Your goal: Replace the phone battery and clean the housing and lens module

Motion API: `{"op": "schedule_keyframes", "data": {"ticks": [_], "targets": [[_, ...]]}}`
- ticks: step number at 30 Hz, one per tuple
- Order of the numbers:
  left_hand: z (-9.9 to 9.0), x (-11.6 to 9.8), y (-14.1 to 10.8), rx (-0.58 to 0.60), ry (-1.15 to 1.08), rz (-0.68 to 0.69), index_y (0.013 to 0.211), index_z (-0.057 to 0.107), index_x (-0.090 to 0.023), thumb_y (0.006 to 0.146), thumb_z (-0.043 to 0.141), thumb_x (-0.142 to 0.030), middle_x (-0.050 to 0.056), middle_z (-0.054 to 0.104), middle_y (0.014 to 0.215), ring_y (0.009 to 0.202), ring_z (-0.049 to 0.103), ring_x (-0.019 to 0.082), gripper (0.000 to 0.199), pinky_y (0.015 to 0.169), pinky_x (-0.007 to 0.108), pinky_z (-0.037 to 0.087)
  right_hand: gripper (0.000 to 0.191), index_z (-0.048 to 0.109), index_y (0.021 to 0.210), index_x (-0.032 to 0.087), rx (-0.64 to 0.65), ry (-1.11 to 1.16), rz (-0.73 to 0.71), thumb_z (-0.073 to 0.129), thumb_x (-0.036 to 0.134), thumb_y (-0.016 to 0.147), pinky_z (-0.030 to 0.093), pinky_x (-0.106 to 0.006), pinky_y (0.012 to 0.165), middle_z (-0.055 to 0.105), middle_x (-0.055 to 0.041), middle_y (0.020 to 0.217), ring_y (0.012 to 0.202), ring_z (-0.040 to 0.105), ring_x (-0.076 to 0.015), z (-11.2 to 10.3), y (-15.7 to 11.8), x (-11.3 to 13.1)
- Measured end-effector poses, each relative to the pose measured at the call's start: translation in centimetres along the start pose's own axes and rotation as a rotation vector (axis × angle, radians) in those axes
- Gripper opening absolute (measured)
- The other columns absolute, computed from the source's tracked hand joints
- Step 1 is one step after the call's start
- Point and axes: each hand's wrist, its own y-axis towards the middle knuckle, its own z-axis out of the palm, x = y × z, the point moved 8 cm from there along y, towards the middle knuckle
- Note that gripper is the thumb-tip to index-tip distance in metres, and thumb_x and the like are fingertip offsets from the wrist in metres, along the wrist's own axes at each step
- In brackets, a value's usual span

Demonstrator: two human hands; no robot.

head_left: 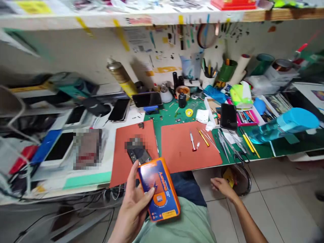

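Note:
My left hand (136, 202) is closed around a blue and orange battery box (159, 189), with the thumb across its front, above my lap. Just behind the box, a phone with its inside showing (138, 152) lies on the left orange mat (121, 168). My right hand (222, 187) hangs below the table edge, beside a waste bin (244, 182) on the floor. Its fingers are curled together, and whatever they hold, if anything, is hidden. On the right orange mat (182, 162) lie a screwdriver (192, 140), a yellow-handled tool (204, 137) and a small white piece (198, 145).
Scissors (239, 155) and tweezers (224, 145) lie at the table's right part, near a blue water bottle (280, 126). Several phones, one a white phone (60, 148), cover the left side. A spray can (123, 79) stands at the back under a shelf (162, 17).

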Motion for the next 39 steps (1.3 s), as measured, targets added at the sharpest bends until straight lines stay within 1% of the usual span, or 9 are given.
{"op": "schedule_keyframes", "data": {"ticks": [2,5,7,11,15,18,20,29,39], "targets": [[0.8,0.7,-0.3,0.083,-0.046,-0.051,0.168,0.016,-0.053,0.076,0.097,-0.032,0.008,0.069,0.147,0.122,0.075,0.033,0.124,0.102,0.046,0.063,0.042,0.071,0.123,0.014,0.201,0.067,-0.096,0.065,0.051,0.105,0.065,-0.039,0.078,0.076,-0.0073,0.102,0.082,0.075,-0.0199,4.1,-3.1,3.4],[-0.2,3.0,-0.7,0.154,0.004,-0.059,0.17,0.018,-0.045,0.084,0.091,-0.037,0.011,0.071,0.143,0.12,0.075,0.033,0.113,0.102,0.045,0.063,0.062,0.054,0.151,0.022,0.294,0.187,-0.278,0.054,0.064,0.105,0.065,-0.04,0.09,0.075,-0.0106,0.125,0.097,0.077,-0.0223,7.9,-8.3,10.0],[-1.4,4.6,-0.7,0.176,0.108,0.017,0.166,0.034,-0.037,0.089,0.086,-0.041,0.011,0.071,0.143,0.128,0.072,0.033,0.093,0.107,0.044,0.061,0.07,0.042,0.161,0.024,0.201,0.324,-0.464,0.061,0.059,0.103,0.06,-0.046,0.106,0.065,-0.0157,0.146,0.124,0.071,-0.0276,8.7,-11.2,14.9],[-2.2,6.9,-1.2,0.249,0.371,0.192,0.153,0.058,-0.026,0.095,0.077,-0.043,0.011,0.069,0.147,0.137,0.065,0.035,0.063,0.116,0.045,0.054,0.103,0.037,0.166,0.025,-0.016,0.069,-0.541,0.088,0.055,0.082,0.051,-0.053,0.12,0.053,-0.016,0.162,0.146,0.056,-0.0352,10.5,-14.0,19.9],[-2.4,7.4,-1.6,0.301,0.388,0.249,0.156,0.056,-0.026,0.1,0.068,-0.047,0.012,0.063,0.154,0.146,0.057,0.034,0.061,0.124,0.047,0.046,0.082,0.052,0.157,0.022,-0.125,-0.091,-0.581,0.081,0.055,0.089,0.054,-0.05,0.117,0.061,-0.0156,0.153,0.14,0.062,-0.0338,10.4,-14.6,21.5],[-2.7,8.0,-1.4,0.362,0.217,0.074,0.153,0.058,-0.027,0.097,0.072,-0.053,0.012,0.06,0.158,0.148,0.055,0.035,0.063,0.124,0.049,0.045,0.041,0.071,0.137,0.026,0.001,-0.107,-0.667,0.064,0.049,0.103,0.059,-0.039,0.108,0.069,-0.0114,0.141,0.128,0.069,-0.0266,9.7,-14.4,23.3],[-2.9,8.2,-1.4,0.417,0.101,-0.045,0.152,0.058,-0.028,0.095,0.077,-0.052,0.012,0.06,0.159,0.147,0.056,0.036,0.065,0.122,0.052,0.047,0.031,0.079,0.121,0.025,0.132,-0.125,-0.706,0.059,0.045,0.107,0.06,-0.033,0.099,0.075,-0.0096,0.127,0.116,0.073,-0.023,9.3,-14.2,24.6],[-3.3,8.1,-2.0,0.628,0.013,-0.194,0.158,0.051,-0.029,0.094,0.081,-0.047,0.011,0.063,0.153,0.143,0.058,0.035,0.072,0.12,0.054,0.046,0.034,0.077,0.109,0.025,0.426,-0.539,-0.861,0.045,0.036,0.114,0.053,-0.03,0.072,0.073,-0.0035,0.088,0.077,0.068,-0.0189,9.8,-14.4,26.7],[-3.0,7.9,-2.2,0.727,-0.045,-0.188,0.152,0.055,-0.026,0.093,0.082,-0.045,0.011,0.07,0.14,0.127,0.068,0.032,0.067,0.11,0.047,0.051,0.033,0.07,0.123,0.026,0.558,-0.804,-0.944,0.043,0.017,0.108,0.055,-0.031,0.064,0.072,-0.0043,0.094,0.075,0.069,-0.021,10.1,-14.8,25.6]]}}
